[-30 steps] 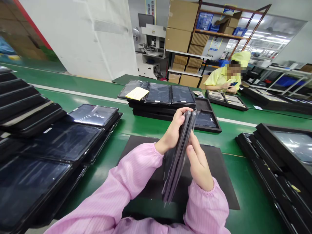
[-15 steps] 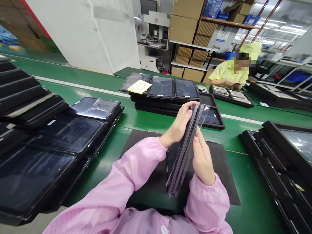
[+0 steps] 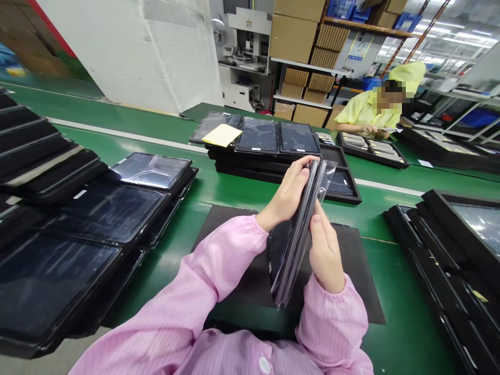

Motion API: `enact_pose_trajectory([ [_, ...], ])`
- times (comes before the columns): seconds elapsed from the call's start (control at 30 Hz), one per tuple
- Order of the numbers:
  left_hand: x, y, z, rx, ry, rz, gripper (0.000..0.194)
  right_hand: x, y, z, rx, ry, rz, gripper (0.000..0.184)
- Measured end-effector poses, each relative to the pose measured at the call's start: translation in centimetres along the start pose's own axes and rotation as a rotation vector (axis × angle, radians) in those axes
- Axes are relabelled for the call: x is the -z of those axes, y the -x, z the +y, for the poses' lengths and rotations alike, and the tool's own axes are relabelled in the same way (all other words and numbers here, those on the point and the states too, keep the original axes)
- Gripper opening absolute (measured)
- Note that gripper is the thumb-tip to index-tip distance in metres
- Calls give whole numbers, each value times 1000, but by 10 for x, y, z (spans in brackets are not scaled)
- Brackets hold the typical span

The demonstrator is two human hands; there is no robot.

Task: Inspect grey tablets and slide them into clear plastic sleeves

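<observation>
Between my two hands, a small stack of flat dark tablet-like panels in clear plastic film [image 3: 295, 250] stands on edge, tilted, seen along its narrow side. My left hand [image 3: 287, 195] grips it near the upper end from the left, thumb along the edge. From the right, my right hand [image 3: 326, 247] presses its fingers against the other face. Loose clear film sticks out past the stack's upper right corner. Below lies a black mat [image 3: 351, 271] on the green table [image 3: 172, 260]. How many panels are in the stack cannot be made out.
To the left are trays of film-wrapped panels [image 3: 113, 211]. Stacked trays with more panels [image 3: 258, 136] and a yellow sheet [image 3: 222, 135] stand ahead. Black trays [image 3: 441, 250] lean at the right. Across the table a person in yellow [image 3: 361, 114] handles small items beside a tray [image 3: 373, 149].
Both hands still hold the panel stack, which has turned slightly and shifted a little up and right at its lower end. The co-worker's hands have moved slightly.
</observation>
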State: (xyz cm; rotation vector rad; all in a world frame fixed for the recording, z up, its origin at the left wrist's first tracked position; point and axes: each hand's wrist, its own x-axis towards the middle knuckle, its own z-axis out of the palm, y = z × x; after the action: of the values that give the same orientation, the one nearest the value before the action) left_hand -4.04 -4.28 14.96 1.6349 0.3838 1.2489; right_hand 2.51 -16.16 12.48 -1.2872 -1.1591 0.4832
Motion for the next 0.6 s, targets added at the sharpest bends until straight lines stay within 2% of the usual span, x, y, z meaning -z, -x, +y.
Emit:
enact_pose_trajectory([
  [0.2,2,-2,-1,-51,-80,23,46,3,-1,-5,7,9,3,50],
  [0.4,13,-5,-8,-83,-286,165,52,5,-3,-11,-48,64,-49,40],
  [0.6,16,-3,-13,-161,-426,250,56,6,-4,-16,-81,27,-49,40],
])
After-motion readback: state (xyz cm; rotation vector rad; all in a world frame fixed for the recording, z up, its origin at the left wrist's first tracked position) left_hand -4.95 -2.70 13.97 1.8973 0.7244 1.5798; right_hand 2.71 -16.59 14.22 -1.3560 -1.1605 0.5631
